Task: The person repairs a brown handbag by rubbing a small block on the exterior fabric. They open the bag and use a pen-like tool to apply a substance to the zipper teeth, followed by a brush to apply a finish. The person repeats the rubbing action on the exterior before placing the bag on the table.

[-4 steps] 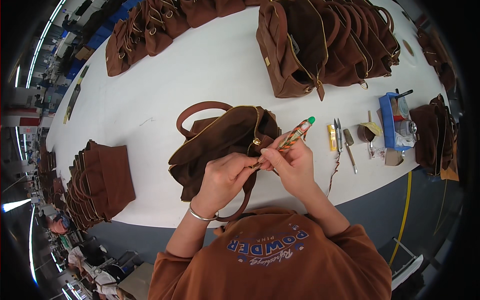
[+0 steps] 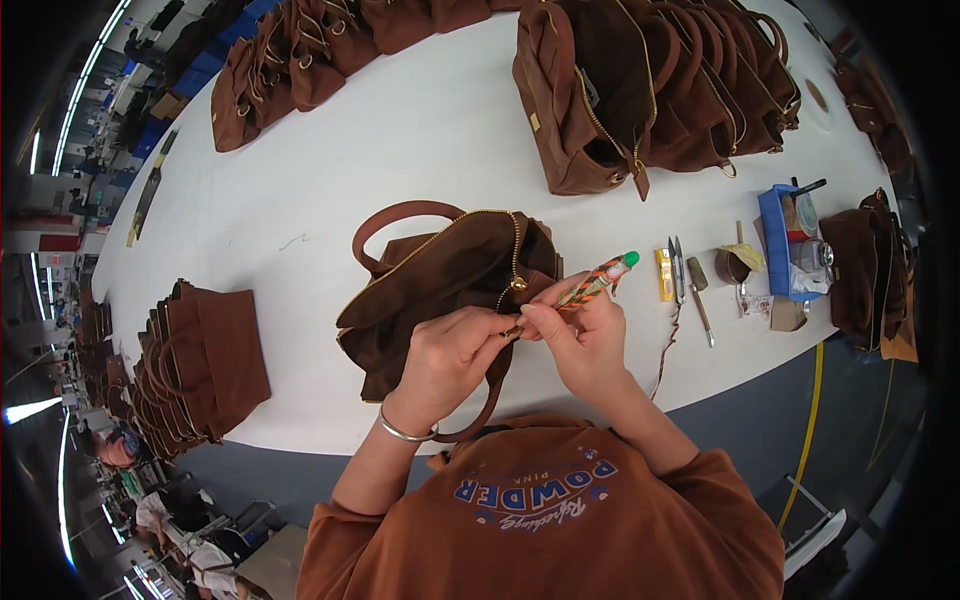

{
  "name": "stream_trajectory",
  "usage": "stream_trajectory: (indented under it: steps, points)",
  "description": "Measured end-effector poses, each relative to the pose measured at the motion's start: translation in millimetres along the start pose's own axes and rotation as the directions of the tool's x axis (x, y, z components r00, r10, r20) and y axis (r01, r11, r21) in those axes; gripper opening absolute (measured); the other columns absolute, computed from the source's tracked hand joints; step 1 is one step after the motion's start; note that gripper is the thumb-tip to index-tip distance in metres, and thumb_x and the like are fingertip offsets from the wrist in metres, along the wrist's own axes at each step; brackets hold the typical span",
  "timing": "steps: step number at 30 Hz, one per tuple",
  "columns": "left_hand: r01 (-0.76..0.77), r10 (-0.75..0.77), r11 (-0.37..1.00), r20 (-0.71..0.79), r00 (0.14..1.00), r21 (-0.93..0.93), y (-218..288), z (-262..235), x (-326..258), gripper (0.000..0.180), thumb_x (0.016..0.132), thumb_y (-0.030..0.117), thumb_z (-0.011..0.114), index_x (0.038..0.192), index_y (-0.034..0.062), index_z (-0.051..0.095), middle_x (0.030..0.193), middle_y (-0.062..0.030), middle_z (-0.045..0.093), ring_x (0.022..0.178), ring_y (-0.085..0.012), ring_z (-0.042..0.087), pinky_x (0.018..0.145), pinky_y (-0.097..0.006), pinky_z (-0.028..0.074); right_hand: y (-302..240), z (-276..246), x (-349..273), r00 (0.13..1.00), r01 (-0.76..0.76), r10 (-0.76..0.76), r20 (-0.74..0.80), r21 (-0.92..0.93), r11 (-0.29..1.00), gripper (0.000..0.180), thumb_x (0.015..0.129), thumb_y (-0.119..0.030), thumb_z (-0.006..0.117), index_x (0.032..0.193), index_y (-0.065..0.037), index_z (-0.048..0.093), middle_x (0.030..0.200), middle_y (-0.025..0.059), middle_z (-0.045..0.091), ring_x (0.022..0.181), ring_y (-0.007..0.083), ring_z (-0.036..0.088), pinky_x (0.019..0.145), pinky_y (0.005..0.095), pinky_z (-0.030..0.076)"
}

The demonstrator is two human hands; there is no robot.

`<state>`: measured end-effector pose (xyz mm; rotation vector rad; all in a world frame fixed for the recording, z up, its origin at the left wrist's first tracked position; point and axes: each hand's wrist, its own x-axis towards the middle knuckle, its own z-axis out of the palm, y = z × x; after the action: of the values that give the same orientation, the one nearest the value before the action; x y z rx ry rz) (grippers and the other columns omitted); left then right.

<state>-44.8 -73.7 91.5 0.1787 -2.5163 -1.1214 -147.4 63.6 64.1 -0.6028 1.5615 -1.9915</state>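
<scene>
A brown handbag point(image 2: 430, 270) lies open on the table before me, its gold zipper running round the mouth and one rolled handle arching at the far left. Pinched closed at the bag's near right edge, my left hand point(image 2: 445, 360) grips the bag's edge beside the zipper end. My right hand point(image 2: 585, 335) is wrapped round a pen-shaped tool point(image 2: 592, 285) with an orange-and-green striped wrapping and a green end pointing up to the right. Both hands' fingertips meet at the edge; the tool's tip and any small part between them are hidden. A gold zipper pull point(image 2: 518, 284) lies just beyond.
Right of my hands lie scissors point(image 2: 679, 275), a yellow box point(image 2: 664, 275), a brush point(image 2: 703, 305) and a cup point(image 2: 733, 267). A blue bin point(image 2: 775, 235) holds supplies. Brown bags stand in rows at the far right point(image 2: 580, 120), far left point(image 2: 250, 100) and near left point(image 2: 225, 345).
The pen-shaped tool in my right hand has tipped lower, its green end shifting right and toward me. My left hand has hardly moved.
</scene>
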Motion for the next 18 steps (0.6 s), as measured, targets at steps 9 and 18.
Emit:
stream_trajectory:
  steps: [9, 18]
  points:
    - [0.038, -0.039, 0.999, 0.001, 0.999, 0.036, 2.4, 0.4, -2.0, 0.01, 0.079, -0.002, 0.071, 0.087, 0.001, 0.067, 0.082, -0.0099, 0.07, 0.07, -0.025, 0.069, 0.059, -0.032, 0.056, 28.6, 7.7, -10.1, 0.932, 0.335, -0.356, -0.066, -0.213, 0.918, 0.013, 0.086, -0.003, 0.072, 0.084, 0.0, 0.059, 0.08, 0.0096, 0.066, 0.061, 0.0202, 0.063, 0.052, 0.0289, 0.047]
    - [0.026, -0.026, 1.0, -0.016, 1.0, 0.014, 4.4, 2.2, -2.0, 0.011, 0.079, -0.004, 0.07, 0.089, 0.0004, 0.067, 0.083, -0.0097, 0.071, 0.071, -0.0252, 0.07, 0.059, -0.032, 0.056, 18.8, 7.8, -11.7, 0.988, 0.137, -0.123, -0.091, 0.172, 0.976, 0.01, 0.096, -0.004, 0.059, 0.097, 0.002, 0.051, 0.086, 0.0108, 0.064, 0.072, 0.0124, 0.065, 0.065, 0.0244, 0.055]
